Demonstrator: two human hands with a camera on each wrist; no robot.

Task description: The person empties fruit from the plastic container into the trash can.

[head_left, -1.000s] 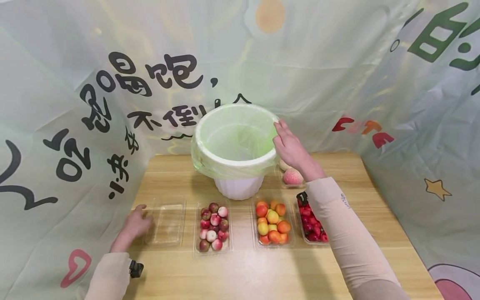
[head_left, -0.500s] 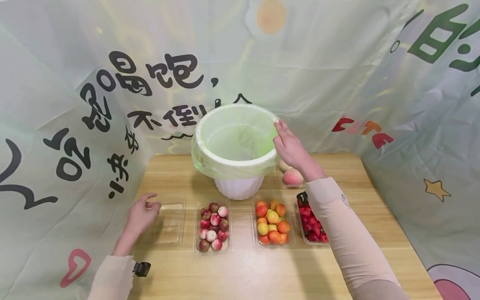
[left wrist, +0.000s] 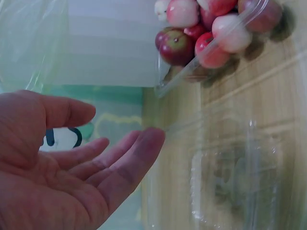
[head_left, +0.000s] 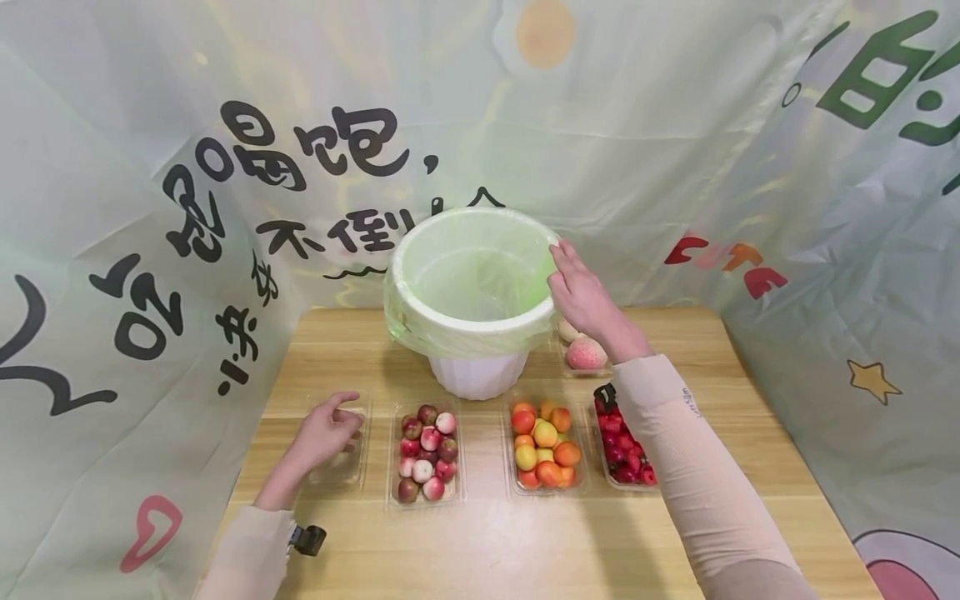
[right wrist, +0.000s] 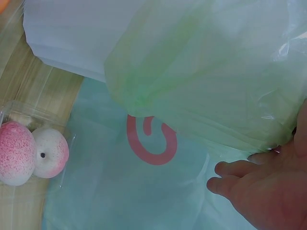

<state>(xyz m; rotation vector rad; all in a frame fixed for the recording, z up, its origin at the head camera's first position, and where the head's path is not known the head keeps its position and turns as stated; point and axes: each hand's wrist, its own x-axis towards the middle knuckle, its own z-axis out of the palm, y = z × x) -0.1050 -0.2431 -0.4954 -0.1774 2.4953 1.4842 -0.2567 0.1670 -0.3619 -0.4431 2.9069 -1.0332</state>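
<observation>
A white bucket (head_left: 480, 367) lined with a thin green plastic bag (head_left: 420, 329) stands at the table's back. My right hand (head_left: 581, 292) touches its right rim, fingers extended. In the right wrist view, the fingers (right wrist: 235, 177) lie just under the bag's folded edge. My left hand (head_left: 324, 433) is over a clear plastic tray (head_left: 362, 467) at the left, fingers loosely bent around nothing; the left wrist view shows the palm (left wrist: 62, 191) and bare air between thumb and fingers. Beside that tray, another holds red and purple plum-like fruits (head_left: 429, 454).
A tray of orange and yellow fruits (head_left: 546, 446) sits in front of the bucket. Right of it is a tray of dark red fruits (head_left: 626, 454), partly covered by my right sleeve. Pink peach-like fruits (head_left: 587, 353) lie in a tray behind. Printed fabric walls (head_left: 637, 167) enclose the table.
My left hand has moved right and slightly up, from the clear tray's left edge to over its middle. The right hand stays at the bucket's rim.
</observation>
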